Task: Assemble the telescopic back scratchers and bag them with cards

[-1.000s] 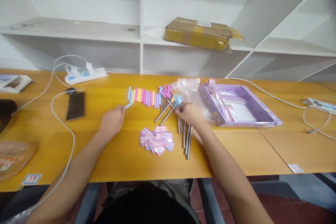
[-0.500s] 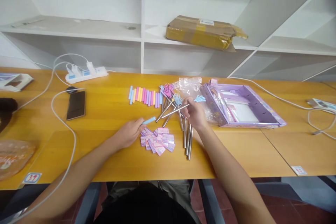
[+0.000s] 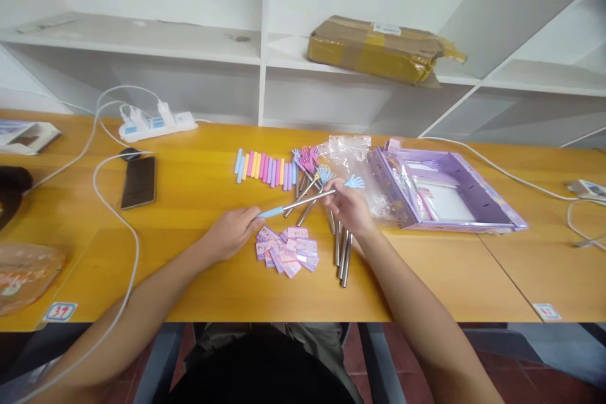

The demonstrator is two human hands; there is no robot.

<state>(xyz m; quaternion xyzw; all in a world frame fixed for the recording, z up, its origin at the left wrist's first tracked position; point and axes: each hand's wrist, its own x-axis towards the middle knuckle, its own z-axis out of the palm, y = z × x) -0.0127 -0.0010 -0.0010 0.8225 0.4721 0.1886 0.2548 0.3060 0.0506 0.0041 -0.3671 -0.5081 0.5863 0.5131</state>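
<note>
My left hand [image 3: 239, 229] is closed on a light blue handle sleeve [image 3: 271, 212]. The sleeve's far end meets the metal rod of a back scratcher [image 3: 303, 200] with a blue hand-shaped head [image 3: 355, 182]. My right hand [image 3: 347, 205] pinches that rod just below the head. Under and beyond my right hand lie several more back scratchers [image 3: 310, 158] with pink, purple, blue and yellow heads. A row of coloured sleeves [image 3: 265, 168] lies behind my left hand. Pink and purple cards [image 3: 286, 252] are piled in front of the hands.
A purple box [image 3: 473, 224] and a clear plastic bag [image 3: 374, 183] are at the right. On the left lie a phone [image 3: 139, 183], a power strip [image 3: 158, 126] and a white cable [image 3: 135, 246]. A taped carton [image 3: 374, 50] sits on the shelf behind.
The rod's lower end and the blue sleeve, apart before, have come together in one line. The view has shifted slightly.
</note>
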